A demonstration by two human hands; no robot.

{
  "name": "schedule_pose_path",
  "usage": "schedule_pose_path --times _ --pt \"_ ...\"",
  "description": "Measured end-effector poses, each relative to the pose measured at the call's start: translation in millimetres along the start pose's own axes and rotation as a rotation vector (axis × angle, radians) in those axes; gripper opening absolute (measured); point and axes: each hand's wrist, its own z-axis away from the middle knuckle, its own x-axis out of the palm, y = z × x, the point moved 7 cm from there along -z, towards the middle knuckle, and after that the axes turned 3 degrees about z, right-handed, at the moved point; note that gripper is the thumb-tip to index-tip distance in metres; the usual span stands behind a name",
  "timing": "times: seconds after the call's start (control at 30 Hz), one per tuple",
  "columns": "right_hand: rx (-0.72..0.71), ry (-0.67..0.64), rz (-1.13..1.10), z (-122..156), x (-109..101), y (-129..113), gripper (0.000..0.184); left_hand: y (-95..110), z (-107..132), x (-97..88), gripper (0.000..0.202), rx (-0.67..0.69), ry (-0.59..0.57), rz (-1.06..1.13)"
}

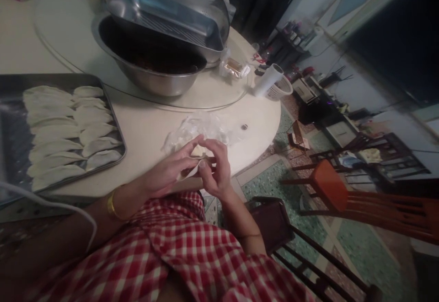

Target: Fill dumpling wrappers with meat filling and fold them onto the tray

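Both my hands meet at the near edge of a round cream table [144, 132], pinching one pale dumpling [198, 152] between them. My left hand [168, 171], with a gold bangle on the wrist, cups the wrapper from the left with curled fingers. From the right, my right hand [216, 169] presses thumb and fingertips on the dumpling's edge. A metal tray [115, 123] at the left holds several folded dumplings [65, 130] in two rows.
Crumpled clear plastic [202, 128] lies just beyond my hands. A large steel bowl [151, 73] with dark filling sits on the turntable, with a steel pan [164, 9] tilted over it. Wooden chairs [360, 196] stand at the right over a tiled floor.
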Motion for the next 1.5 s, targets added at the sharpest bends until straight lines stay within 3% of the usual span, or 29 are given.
schedule_pose_path --times 0.13,0.33,0.5,0.73,0.87,1.03,1.3,1.5 --pt "-0.067 -0.049 -0.028 2.5 1.1 3.8 0.041 -1.8 1.2 -1.2 0.071 -0.023 -0.022 0.017" --pt "-0.141 0.036 -0.115 3.6 -1.2 1.1 0.038 -2.6 1.2 -1.3 0.067 -0.015 -0.101 -0.075" --pt "0.003 0.108 -0.216 8.5 5.9 3.6 0.036 -1.5 0.8 -10.9 0.053 0.052 -0.13 -0.19" --pt "0.212 0.24 -0.148 15.8 11.9 12.2 0.037 3.0 7.8 -29.2 0.058 0.01 0.002 -0.111" --pt "0.241 0.222 -0.103 15.9 17.3 11.1 0.035 4.9 5.4 -35.3 0.052 0.119 0.081 -0.239" --pt "0.36 0.188 -0.294 16.2 22.5 14.3 0.034 12.7 5.4 -35.0 0.039 0.25 0.133 -0.287" --pt "0.472 0.034 -0.591 14.4 32.7 23.2 0.042 14.9 9.3 -29.5 0.037 0.128 0.088 -0.05" --pt "0.546 0.109 -0.626 19.7 27.7 29.2 0.033 11.4 11.5 -39.7 0.038 0.083 0.055 -0.023"
